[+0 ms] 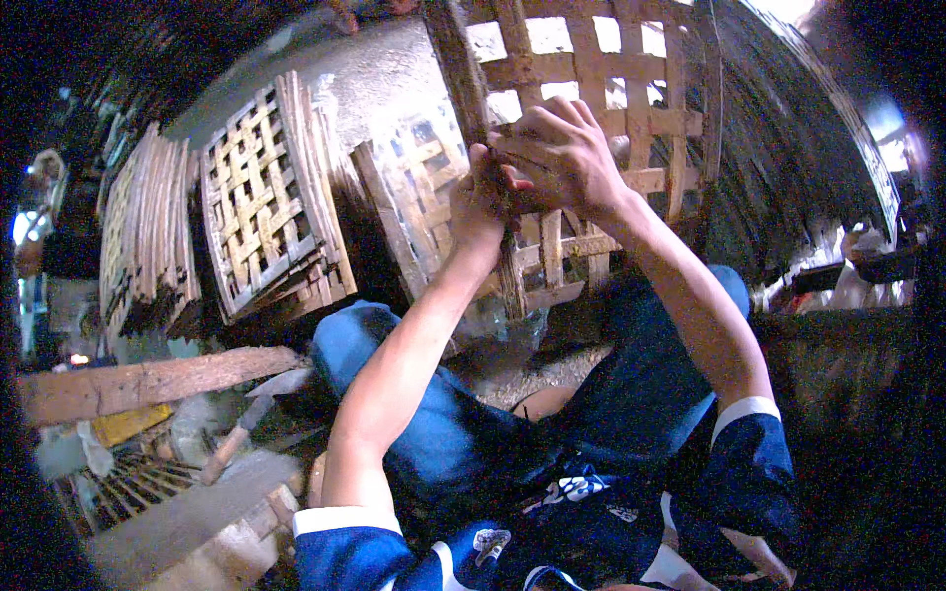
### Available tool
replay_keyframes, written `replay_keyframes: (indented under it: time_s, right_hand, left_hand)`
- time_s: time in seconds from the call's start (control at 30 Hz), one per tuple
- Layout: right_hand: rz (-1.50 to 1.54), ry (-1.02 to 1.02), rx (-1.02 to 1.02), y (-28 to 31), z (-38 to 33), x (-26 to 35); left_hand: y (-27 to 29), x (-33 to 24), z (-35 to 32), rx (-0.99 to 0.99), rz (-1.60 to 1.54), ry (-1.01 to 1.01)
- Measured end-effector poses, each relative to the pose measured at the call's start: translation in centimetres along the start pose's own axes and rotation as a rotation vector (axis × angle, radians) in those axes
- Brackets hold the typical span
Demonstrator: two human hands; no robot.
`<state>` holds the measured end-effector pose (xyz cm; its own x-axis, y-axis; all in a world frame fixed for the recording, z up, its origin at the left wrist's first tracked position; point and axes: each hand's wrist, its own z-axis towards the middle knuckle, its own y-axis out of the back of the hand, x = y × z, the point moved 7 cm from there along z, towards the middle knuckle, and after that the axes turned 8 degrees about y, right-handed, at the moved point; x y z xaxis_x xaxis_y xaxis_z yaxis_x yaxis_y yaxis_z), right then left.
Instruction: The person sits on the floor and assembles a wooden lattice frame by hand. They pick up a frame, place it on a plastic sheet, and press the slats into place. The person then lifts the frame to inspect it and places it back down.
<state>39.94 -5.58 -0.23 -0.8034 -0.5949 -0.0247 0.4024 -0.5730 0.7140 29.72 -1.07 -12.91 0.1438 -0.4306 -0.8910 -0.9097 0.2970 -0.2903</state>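
Note:
A woven bamboo panel (645,122) with an open lattice stands upright before my knees, a dark wooden strip (458,59) along its left edge. My left hand (480,205) is closed around that edge strip, near its middle. Just to the right, my right hand (564,158) is bent over the same edge with its fingertips pressed against it, close to the left fingers. Whether anything small lies between the right fingertips is hidden.
Two stacks of woven bamboo panels (258,202) lean at the left. Below them are a rough wooden plank (163,382) and a wooden-handled blade (227,451). A yellow object (130,424) lies behind the handle. Dark layered material (788,128) rises at the right.

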Motion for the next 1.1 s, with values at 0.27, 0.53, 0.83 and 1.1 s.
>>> replay_keyframes:
  time_s: [0.27, 0.53, 0.83, 1.1]
  right_hand:
    - [-0.044, 0.092, 0.009, -1.6, -1.7, -0.7]
    - [-0.175, 0.106, 0.22, -3.6, -0.6, -0.4]
    - [-0.247, -0.491, -0.307, 7.5, -3.2, -13.6]
    - [0.161, -1.201, -0.697, 11.5, -21.1, -27.4]
  left_hand:
    - [-0.1, -0.7, -2.0, -0.001, 0.043, -0.008]
    - [0.3, -2.0, -1.6, -0.052, -0.087, -0.207]
    - [4.9, -3.9, -0.7, -0.337, -0.089, 0.002]
    - [7.0, -6.1, -0.7, -0.319, -0.179, 0.0]
